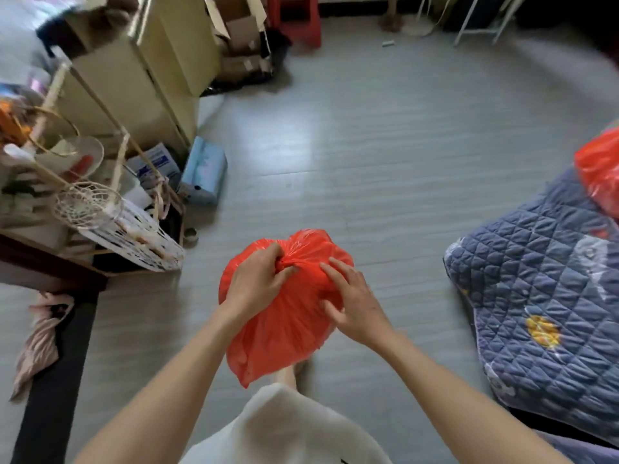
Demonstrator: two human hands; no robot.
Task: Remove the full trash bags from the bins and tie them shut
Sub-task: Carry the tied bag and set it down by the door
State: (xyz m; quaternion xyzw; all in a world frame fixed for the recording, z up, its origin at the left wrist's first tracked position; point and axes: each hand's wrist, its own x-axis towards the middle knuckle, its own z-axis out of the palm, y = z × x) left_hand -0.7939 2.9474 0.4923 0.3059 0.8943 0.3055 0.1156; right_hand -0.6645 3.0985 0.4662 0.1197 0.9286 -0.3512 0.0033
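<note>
The left hand [258, 283] is pinching the gathered neck of the red trash bag [284, 316], held above the grey floor [368, 145] left of the quilted blanket [542, 296]. The right hand [355, 306] is resting on the bag, fingers spread.

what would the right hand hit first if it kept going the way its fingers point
Its fingers already lie on the red bag, pointing up and left toward the gathered neck; going on, the right hand would likely meet the left hand pinching that neck, though depth is unclear.
</note>
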